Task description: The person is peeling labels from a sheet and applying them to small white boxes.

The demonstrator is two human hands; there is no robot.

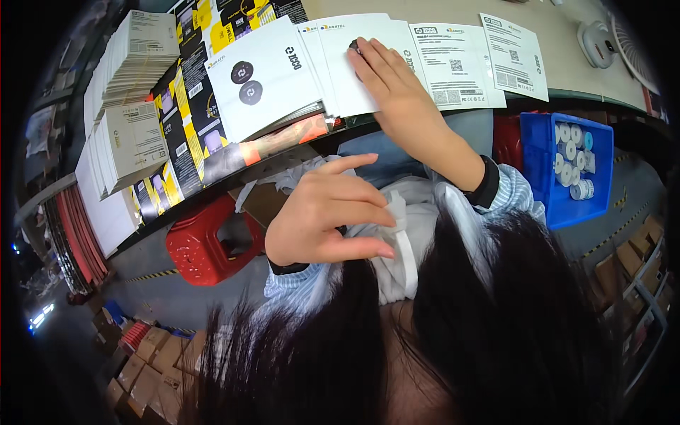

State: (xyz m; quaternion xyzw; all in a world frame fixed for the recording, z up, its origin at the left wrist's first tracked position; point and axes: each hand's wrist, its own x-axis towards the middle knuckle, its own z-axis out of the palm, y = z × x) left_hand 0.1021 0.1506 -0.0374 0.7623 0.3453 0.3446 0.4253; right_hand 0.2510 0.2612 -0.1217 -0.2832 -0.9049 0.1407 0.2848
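Observation:
My right hand (400,92) lies with its fingers stretched together on a white printed sheet (347,88), at the table's front edge. Under its fingertips a dark round spot (353,47) partly shows; the rest of it is covered. Left of this sheet is a stack of white sheets (273,88), its top one bearing two dark round marks (247,82). My left hand (333,209) hovers off the table above my lap, fingers apart and curved, with nothing visibly held. A whitish strip (405,262) hangs near its fingertips, apparently on my clothing.
More printed white sheets (453,67) lie to the right. Thick stacks of small cards (131,142) stand at the left on yellow-and-black printed packaging (195,106). A blue crate (567,202) with white rolls stands at the right, a red stool (198,244) below the table, a fan (598,44) far right.

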